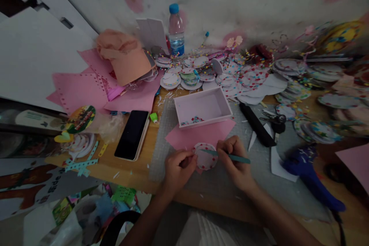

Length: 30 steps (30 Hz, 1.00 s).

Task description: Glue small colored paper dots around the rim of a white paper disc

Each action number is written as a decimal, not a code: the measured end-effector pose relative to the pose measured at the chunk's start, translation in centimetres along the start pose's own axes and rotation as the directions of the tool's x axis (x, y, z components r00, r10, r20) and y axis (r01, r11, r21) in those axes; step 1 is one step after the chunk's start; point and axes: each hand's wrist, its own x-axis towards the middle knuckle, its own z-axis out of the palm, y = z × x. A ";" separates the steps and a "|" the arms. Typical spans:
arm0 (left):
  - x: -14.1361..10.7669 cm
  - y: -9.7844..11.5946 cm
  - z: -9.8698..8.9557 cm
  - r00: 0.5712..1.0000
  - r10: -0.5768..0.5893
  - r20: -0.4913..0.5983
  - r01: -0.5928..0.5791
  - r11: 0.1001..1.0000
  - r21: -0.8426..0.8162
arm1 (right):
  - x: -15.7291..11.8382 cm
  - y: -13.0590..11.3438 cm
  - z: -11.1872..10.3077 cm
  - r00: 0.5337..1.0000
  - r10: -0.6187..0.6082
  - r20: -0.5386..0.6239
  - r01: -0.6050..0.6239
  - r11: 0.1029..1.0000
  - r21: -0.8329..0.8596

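Note:
My left hand (180, 167) pinches the left edge of a small white disc (205, 158) with red dots around its rim. A thin teal tool (239, 158) is gripped in my right hand (234, 158), its tip lying over the upper part of the disc. Beneath the disc is pink paper (201, 134) on a grey cutting mat (167, 142). Just beyond stands an open white box (203, 107) with small red and blue bits inside at its lower left.
A phone (132, 135) lies to the left. On the right are a black-handled cutter (257, 125), keys (278, 123) and a blue glue gun (313, 177). Piles of decorated discs (230, 75) and a water bottle (176, 32) line the back.

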 end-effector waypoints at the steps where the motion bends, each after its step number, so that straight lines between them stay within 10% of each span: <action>1: 0.0 0.0 0.0 1.000 -0.001 -0.001 0.001 1.000 -0.002 | 0.0 0.0 0.0 1.000 0.004 0.005 -0.004 1.000 -0.004; 30: 0.7 0.6 -0.1 0.958 -0.274 0.083 0.285 0.945 -0.161 | 0.2 -0.4 0.5 0.995 0.098 -0.019 -0.097 0.994 0.048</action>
